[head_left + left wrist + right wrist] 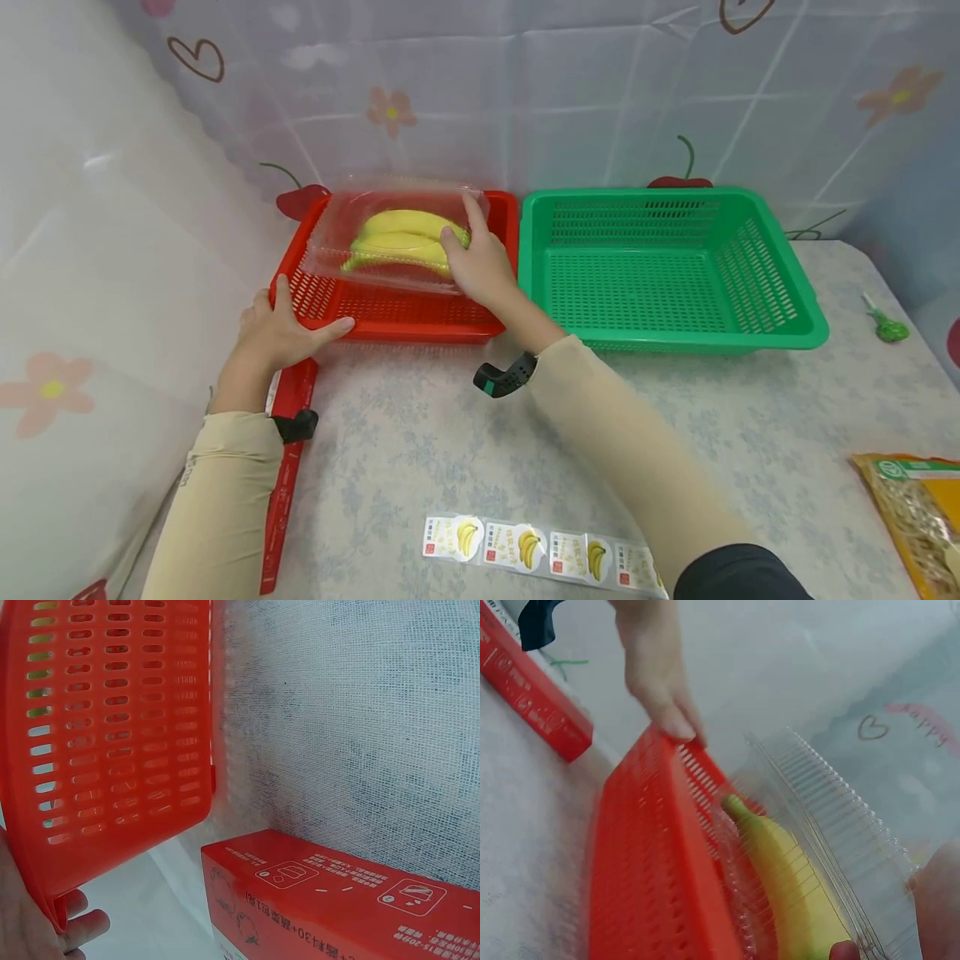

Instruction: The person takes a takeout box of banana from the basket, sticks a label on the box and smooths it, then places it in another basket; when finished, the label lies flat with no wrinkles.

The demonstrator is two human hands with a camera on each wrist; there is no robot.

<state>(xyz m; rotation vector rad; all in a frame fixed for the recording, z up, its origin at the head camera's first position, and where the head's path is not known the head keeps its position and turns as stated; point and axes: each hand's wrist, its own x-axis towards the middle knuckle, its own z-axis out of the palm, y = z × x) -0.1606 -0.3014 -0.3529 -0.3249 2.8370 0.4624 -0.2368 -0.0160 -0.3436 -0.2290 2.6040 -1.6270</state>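
My left hand (273, 333) grips the front left corner of a red plastic basket (420, 330). In the left wrist view its fingers (88, 927) hook round the basket's rim. Across the right end of a clear plastic clamshell box (327, 248), my right hand (483, 265) holds on with thumb and fingers. Yellow bananas (401, 237) lie inside that box, which sits tilted in the upper part of the basket. The right wrist view has a banana (784, 881) behind the ridged clear wall; some of my right fingers are hidden there.
A green basket (780, 337) stands directly right of the red one. A long red box (281, 492) lies by my left forearm. Banana stickers (517, 546) are near the front edge. Rightward are a noodle-like bag (911, 508) and a green wrapped lollipop (888, 325). A patterned curtain (480, 100) hangs behind.
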